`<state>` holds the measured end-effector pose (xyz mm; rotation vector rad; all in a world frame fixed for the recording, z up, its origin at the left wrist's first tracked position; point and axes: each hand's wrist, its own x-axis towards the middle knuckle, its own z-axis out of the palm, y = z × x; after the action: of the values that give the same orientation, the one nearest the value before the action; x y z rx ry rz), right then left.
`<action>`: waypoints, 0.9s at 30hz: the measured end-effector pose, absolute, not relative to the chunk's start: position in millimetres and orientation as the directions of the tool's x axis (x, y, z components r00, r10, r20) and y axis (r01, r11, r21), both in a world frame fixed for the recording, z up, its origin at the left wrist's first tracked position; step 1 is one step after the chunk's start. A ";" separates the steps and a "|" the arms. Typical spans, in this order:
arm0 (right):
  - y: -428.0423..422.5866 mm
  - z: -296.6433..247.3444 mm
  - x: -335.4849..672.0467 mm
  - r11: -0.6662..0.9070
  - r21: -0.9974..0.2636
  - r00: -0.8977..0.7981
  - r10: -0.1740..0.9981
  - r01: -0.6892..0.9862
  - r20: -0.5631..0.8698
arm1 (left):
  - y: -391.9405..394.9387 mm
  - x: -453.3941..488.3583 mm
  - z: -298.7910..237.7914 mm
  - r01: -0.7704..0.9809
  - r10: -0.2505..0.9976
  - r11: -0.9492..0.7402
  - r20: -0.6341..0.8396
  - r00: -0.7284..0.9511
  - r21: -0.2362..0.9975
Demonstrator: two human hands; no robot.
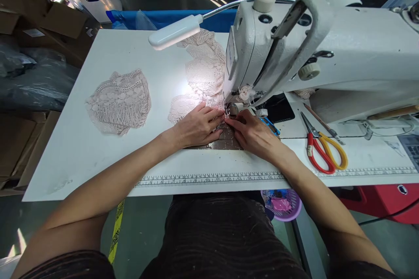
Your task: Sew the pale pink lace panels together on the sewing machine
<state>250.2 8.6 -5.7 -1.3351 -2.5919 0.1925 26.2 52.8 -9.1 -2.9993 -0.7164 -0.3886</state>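
My left hand [196, 127] lies flat on a piece of pale pink lace [204, 76], fingers stretched toward the presser foot [231, 110] of the white sewing machine [327, 48]. My right hand [253, 133] rests just right of the foot, fingers close together, pressing the lace edge down by the needle. The lace runs away behind the machine head under the lamp's light. Whether the right fingers pinch the fabric is hidden.
A stack of pink lace pieces [119, 101] lies on the white table [81, 148] at left. Red and yellow scissors [322, 148] lie at right. A gooseneck lamp [175, 31] hangs over the lace. A ruler strip [209, 179] edges the table. A purple basket [283, 204] sits below.
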 end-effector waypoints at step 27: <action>28.0 -3.0 281.8 0.126 -0.862 -0.345 0.937 0.490 -0.059 | 69.9 25.0 -4.6 0.482 0.476 -0.876 0.193 0.858 0.017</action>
<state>281.8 28.0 -3.0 -1.3730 -1.8994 1.1443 25.0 69.9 -4.6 -2.9974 -0.7724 -0.2994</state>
